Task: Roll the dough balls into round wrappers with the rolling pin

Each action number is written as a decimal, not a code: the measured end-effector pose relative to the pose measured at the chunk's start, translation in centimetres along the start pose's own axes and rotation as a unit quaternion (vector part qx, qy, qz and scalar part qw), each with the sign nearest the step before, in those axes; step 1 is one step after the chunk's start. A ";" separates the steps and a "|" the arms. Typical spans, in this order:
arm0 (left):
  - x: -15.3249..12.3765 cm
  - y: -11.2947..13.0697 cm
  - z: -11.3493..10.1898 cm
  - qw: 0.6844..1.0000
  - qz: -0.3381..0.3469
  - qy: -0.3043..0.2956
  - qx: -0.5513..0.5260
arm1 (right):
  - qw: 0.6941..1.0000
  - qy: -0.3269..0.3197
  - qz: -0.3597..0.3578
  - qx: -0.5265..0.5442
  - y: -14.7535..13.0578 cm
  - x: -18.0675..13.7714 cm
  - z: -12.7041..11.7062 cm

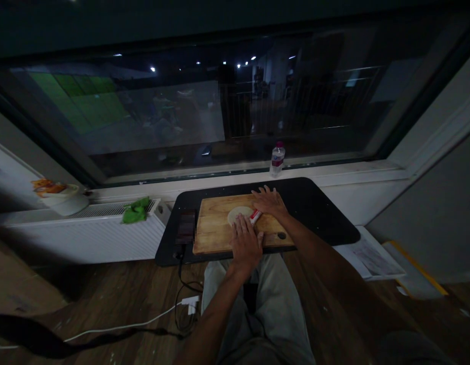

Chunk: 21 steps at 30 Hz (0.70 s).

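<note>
A wooden cutting board (215, 225) lies on a low black table (318, 213). A pale round of flat dough (237, 212) rests on the board. My left hand (245, 243) lies flat, palm down, on the near edge of the dough. My right hand (269, 201) presses flat, fingers spread, on a thin roller with a red and white handle (255, 217) that lies across the dough's right side.
A plastic water bottle (277, 159) stands on the window sill behind the table. A white bowl (63, 197) and green leaves (136, 210) sit on the radiator at left. Cables and a plug (189, 304) lie on the wooden floor. Papers (367, 258) lie at right.
</note>
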<state>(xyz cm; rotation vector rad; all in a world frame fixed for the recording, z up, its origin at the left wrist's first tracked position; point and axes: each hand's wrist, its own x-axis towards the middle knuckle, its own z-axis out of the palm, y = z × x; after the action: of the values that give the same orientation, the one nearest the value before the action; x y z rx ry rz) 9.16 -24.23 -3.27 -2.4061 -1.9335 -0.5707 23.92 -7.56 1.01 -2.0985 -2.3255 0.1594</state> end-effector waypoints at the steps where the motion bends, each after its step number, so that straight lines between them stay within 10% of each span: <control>1: -0.1 0.1 0.1 1.000 0.004 0.000 -0.001 | 1.000 0.000 0.001 0.002 0.0 -0.2 0.0; 21: 1.3 -1.5 -0.1 0.999 0.023 0.019 0.013 | 0.999 0.011 0.040 -0.030 0.1 -2.3 -0.1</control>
<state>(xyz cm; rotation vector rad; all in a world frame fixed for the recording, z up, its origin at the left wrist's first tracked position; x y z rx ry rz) 7.93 -22.66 -3.11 -2.3994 -1.8542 -0.5808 24.27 -9.78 1.27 -2.2108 -2.2627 0.0663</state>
